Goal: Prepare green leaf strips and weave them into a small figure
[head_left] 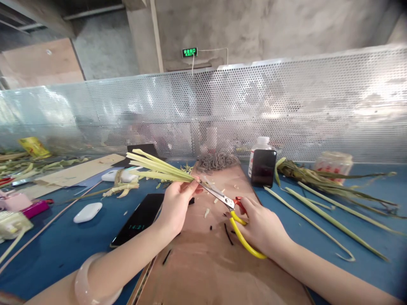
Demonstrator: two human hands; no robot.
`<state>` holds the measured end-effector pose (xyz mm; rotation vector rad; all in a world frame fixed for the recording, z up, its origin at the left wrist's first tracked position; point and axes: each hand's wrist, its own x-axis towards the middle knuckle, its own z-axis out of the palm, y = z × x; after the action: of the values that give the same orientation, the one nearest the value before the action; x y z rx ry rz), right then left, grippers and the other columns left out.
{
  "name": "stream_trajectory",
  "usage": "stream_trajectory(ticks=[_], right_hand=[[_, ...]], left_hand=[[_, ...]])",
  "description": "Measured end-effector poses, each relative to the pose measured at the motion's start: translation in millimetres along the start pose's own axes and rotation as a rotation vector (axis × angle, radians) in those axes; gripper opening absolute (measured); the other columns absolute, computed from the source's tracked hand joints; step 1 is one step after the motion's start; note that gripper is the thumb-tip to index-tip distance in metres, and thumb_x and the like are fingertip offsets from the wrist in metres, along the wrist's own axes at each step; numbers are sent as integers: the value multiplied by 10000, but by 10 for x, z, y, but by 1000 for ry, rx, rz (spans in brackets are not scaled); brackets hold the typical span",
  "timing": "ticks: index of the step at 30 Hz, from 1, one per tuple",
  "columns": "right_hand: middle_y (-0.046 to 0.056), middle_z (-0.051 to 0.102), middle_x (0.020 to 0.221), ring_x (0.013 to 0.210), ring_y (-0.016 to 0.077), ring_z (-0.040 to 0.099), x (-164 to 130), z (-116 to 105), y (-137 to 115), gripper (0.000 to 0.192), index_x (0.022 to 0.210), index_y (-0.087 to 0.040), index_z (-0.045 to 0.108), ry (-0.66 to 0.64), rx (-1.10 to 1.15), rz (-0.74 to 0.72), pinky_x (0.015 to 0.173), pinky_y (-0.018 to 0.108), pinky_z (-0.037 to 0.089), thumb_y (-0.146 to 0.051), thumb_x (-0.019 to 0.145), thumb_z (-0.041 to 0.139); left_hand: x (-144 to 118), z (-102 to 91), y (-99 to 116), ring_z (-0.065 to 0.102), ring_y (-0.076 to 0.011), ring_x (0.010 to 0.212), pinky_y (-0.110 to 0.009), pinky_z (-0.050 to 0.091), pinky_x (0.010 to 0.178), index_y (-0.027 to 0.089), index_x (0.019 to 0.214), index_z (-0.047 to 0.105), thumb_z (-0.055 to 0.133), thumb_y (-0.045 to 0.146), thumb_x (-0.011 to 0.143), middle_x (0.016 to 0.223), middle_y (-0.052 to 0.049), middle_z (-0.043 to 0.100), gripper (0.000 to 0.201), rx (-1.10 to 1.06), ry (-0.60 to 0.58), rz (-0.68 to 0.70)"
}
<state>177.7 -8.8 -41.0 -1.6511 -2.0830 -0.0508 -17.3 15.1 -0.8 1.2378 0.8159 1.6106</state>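
Between its thumb and fingers my left hand point(178, 203) pinches a bundle of pale green plant strips point(159, 168), which fan out to the upper left. A pair of scissors point(229, 203) with yellow and orange-red handles is in my right hand point(262, 224), fingers through the loops. Its metal blades reach the gathered end of the strips, right by my left fingertips. Whether the blades touch the strips I cannot tell. Both hands are above a brown board point(210, 271), where small pale and black scraps lie.
A tangled grey cord pile point(218, 162) sits at the board's far end. To the right stand a bottle point(263, 144), a phone point(263, 168), a jar point(333, 163) and long leaves point(337, 222). Leftward lie a dark tablet point(138, 220) and a white case point(88, 212). Perforated metal panels point(286, 106) close the back.
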Motion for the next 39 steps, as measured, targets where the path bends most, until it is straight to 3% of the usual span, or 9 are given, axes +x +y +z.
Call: stream_trajectory(ticks=[39], right_hand=[[8,571,678,521,150,525,24,48,24,248,730,-207,447,3,-25,-9,466,230,186,-433,827,477]], left_hand=[[5,13,5,633,-174,778,-334,499,817,92,773,688,743,249,679,833,-83,686,190,-89,21,-62]])
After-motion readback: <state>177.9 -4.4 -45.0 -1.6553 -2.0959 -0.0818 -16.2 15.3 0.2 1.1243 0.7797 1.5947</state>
